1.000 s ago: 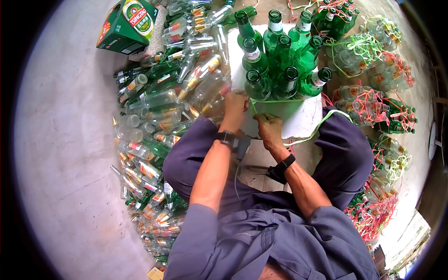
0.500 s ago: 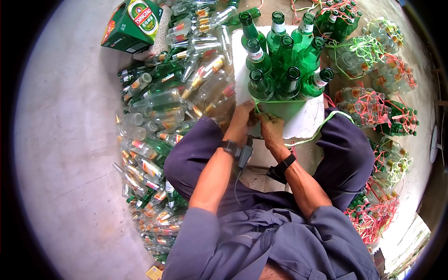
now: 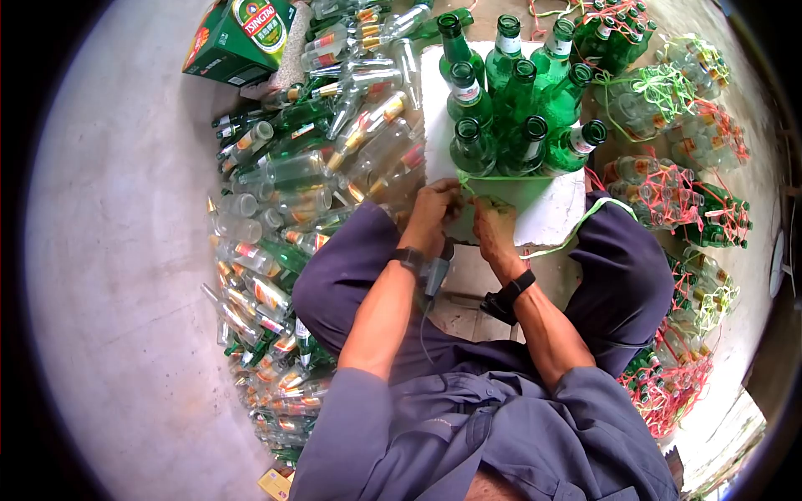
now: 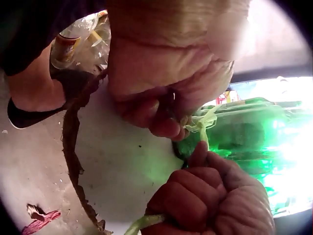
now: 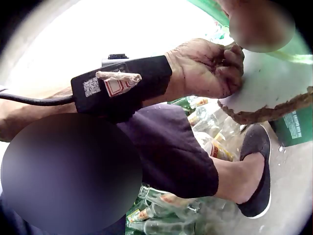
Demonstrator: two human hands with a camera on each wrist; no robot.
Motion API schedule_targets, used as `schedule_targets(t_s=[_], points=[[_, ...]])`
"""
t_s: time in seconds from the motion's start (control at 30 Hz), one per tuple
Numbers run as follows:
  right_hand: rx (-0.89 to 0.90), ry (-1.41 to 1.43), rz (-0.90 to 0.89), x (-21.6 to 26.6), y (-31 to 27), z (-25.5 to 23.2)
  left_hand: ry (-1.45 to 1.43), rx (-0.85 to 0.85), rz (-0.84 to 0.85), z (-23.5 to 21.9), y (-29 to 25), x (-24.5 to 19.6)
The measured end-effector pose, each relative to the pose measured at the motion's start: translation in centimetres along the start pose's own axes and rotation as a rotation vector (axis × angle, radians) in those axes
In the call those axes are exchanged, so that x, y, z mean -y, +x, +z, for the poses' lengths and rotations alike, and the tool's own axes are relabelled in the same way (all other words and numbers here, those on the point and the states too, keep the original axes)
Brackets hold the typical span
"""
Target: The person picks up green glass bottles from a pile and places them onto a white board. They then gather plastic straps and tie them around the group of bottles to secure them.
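Observation:
Several green glass bottles (image 3: 518,104) stand in a tight cluster on a white slab (image 3: 543,204), with light-green plastic twine (image 3: 510,178) drawn round them low down. At the cluster's near left corner, the twine forms a knot (image 4: 204,124). My left hand (image 3: 434,213) pinches twine beside this knot with curled fingers, its fingertips partly hidden by the palm in the left wrist view. Close by on the right, my right hand (image 3: 496,227) grips the twine below the knot, and a tail (image 4: 142,223) comes out of its curled fingers.
Loose clear and green bottles (image 3: 288,171) lie heaped on the left, below a green Tsingtao carton (image 3: 238,42). Bundles of bottles tied with green and red twine (image 3: 647,100) line the right side. A loose strand (image 3: 576,230) crosses the slab's right edge by the knee.
My left hand has come in from the left to the knot, next to the right hand. My right hand has turned slightly and stays by the knot. The bottle cluster keeps its place on the slab.

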State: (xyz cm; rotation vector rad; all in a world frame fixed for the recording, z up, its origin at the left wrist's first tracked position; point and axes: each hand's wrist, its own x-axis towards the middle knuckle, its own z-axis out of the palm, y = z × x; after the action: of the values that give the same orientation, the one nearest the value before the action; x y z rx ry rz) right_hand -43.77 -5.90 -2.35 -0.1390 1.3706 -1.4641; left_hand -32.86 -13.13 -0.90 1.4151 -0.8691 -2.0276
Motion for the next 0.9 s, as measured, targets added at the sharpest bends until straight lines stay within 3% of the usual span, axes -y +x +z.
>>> schedule_targets(t_s=[0.27,0.33,0.4,0.57,0.63,0.73,0.83,0.9], points=[[0.004,-0.034,-0.004,-0.4,0.2,-0.2,0.111,-0.005,0.032,0.0,-0.3,-0.4],[0.012,-0.042,-0.007,0.1,0.0,-0.2,0.307,-0.016,0.072,0.2,-0.2,-0.2],[0.006,0.029,0.093,1.0,-0.4,0.0,0.316,-0.027,0.072,0.4,0.1,0.0],[0.004,-0.009,0.031,0.1,-0.1,-0.3,0.408,-0.027,0.094,0.5,-0.1,-0.4],[0.013,-0.042,-0.007,-0.2,0.1,-0.4,0.39,-0.106,0.225,0.7,0.0,-0.3],[0.01,-0.059,-0.015,-0.2,0.1,-0.3,0.339,-0.155,0.252,1.0,-0.1,-1.0],[0.003,-0.047,0.002,-1.0,0.5,-0.6,0.394,-0.077,0.175,1.9,-1.5,-3.2],[0.073,-0.192,-0.215,-2.0,1.1,-1.1,0.417,-0.054,0.166,1.1,-0.2,-1.4]])
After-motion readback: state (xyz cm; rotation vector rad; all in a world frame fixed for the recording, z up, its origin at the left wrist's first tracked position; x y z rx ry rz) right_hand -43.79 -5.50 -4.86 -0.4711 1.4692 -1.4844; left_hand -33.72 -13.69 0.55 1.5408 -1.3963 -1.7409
